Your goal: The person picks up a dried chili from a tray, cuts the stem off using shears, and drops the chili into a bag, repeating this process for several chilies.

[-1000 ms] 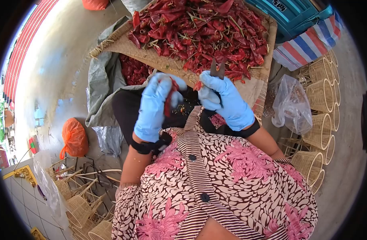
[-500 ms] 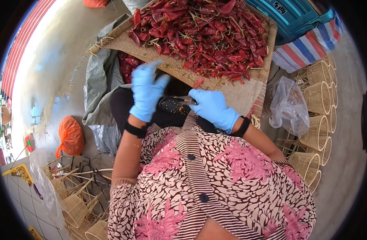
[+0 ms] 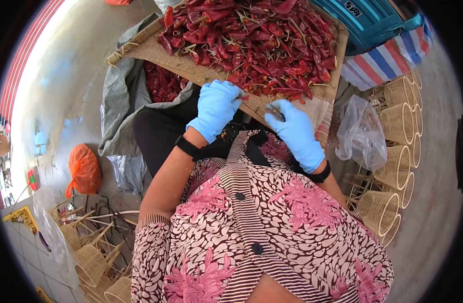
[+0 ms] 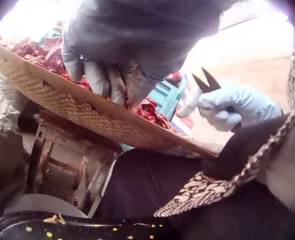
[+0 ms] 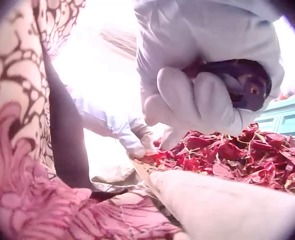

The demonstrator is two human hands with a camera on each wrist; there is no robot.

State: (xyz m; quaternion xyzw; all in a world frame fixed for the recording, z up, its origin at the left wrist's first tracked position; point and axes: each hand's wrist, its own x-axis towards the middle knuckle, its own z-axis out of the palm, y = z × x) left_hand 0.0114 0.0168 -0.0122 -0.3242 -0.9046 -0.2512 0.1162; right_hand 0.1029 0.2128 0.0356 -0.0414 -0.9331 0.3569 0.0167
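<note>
My blue-gloved left hand (image 3: 215, 109) reaches to the near rim of a woven tray (image 3: 191, 69). Its thumb and fingers come together on a small red chili piece (image 3: 245, 97) there, largely covered by the fingertips. Heaped over the tray are dried red chilies (image 3: 256, 45). To the right, close by the same rim, my gloved right hand (image 3: 298, 134) grips a pair of dark scissors (image 4: 206, 82). In the left wrist view the blades point up and stand apart; the right wrist view shows the scissors' pivot end (image 5: 250, 90) within the curled fingers.
Left of my knees, a grey-green sack (image 3: 121, 108) holds more red chilies. An orange bag (image 3: 84, 169) is on the floor. Rows of wicker baskets (image 3: 393, 164) and a clear plastic bag (image 3: 362, 134) are at the right. A wooden stool (image 4: 70, 155) stands beneath the tray.
My left hand let go of the chili it held, spread beside the lap, then moved right to the chili piece at the tray's rim. My right hand dipped toward the lap and rose again with the scissors.
</note>
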